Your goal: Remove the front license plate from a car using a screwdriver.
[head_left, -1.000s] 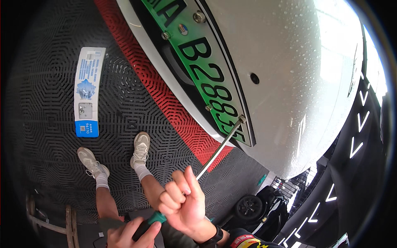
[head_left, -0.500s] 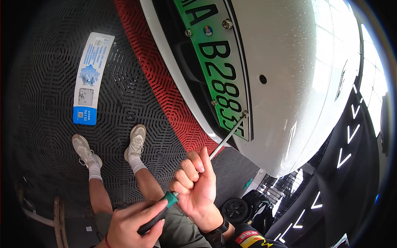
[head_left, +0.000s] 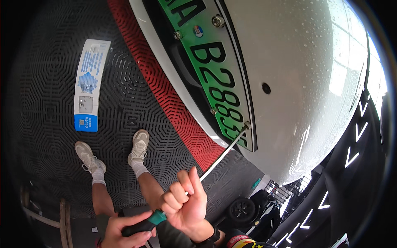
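- Head view: left hand [head_left: 118,232] clasps the screwdriver [head_left: 157,217] by its green-and-black handle.
- Right hand [head_left: 188,208] is curled around the shaft [head_left: 223,154].
- The screwdriver's tip sits at a bolt [head_left: 247,125] on the green plate [head_left: 223,89] of a white car [head_left: 285,53].
- A card [head_left: 88,82] lies on the black mat [head_left: 49,103].

Two hands are shown, one left hand [head_left: 118,232] and one right hand [head_left: 188,211], and one screwdriver [head_left: 142,226] is held between them. One green number plate [head_left: 213,70] is seen, on which four metal fasteners [head_left: 218,21] can be counted. Two vehicles are included: one white car [head_left: 289,103] and one dark vehicle [head_left: 271,217], of which one wheel [head_left: 243,210] is visible. Two shoes [head_left: 139,144], two socks [head_left: 98,176], one black wristband [head_left: 214,235] and one white-and-blue card [head_left: 88,82] are also counted. At least four V-shaped lights [head_left: 352,160] can be made out; the exact number is blurred toward the edge.
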`<action>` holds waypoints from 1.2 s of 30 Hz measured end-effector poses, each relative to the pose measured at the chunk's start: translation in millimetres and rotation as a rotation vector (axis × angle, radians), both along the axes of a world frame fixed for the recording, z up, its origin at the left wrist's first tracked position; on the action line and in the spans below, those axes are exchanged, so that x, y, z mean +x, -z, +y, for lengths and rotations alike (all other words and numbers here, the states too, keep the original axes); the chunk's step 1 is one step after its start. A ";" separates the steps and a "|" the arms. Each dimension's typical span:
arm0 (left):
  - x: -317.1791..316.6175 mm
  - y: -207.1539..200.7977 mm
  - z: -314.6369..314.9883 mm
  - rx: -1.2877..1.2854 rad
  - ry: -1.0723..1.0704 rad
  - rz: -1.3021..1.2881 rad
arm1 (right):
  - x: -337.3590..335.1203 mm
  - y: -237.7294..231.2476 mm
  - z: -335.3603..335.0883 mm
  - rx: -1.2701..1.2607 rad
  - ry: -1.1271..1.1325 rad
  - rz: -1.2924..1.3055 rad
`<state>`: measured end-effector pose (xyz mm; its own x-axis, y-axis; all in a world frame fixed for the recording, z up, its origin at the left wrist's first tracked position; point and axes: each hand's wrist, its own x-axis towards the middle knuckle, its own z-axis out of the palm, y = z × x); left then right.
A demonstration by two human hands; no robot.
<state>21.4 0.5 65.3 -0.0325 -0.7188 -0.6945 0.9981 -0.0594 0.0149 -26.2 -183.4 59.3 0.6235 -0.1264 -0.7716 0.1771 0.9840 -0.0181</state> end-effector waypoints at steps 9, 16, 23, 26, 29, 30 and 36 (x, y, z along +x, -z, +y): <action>-5.2 39.0 -1.9 0.098 0.241 -1.656 | 10.3 14.4 -1.6 -0.063 -0.044 0.096; 7.0 35.7 -6.4 0.138 0.198 -1.647 | 22.7 16.5 -2.4 -0.189 -0.082 0.187; 1.2 35.1 5.6 -0.038 0.092 -0.887 | 16.5 10.1 2.3 -0.220 -0.112 0.250; -3.2 35.5 5.9 -0.029 0.072 -0.759 | 13.7 8.4 2.8 -0.203 -0.105 0.274; 3.2 30.3 0.9 -0.049 0.041 -0.790 | 10.8 7.5 1.7 -0.213 -0.121 0.260; 5.5 28.3 -0.9 -0.051 0.012 -0.833 | 10.2 7.4 1.2 -0.213 -0.118 0.262; 5.4 22.9 -0.7 -0.052 0.038 -0.892 | 9.1 4.9 1.7 -0.181 -0.119 0.233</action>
<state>26.9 -0.2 42.4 0.4796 -0.7598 -0.4390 0.6113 -0.0697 0.7883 -17.1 -181.6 54.3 0.4511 -0.2114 -0.8671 0.0312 0.9747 -0.2214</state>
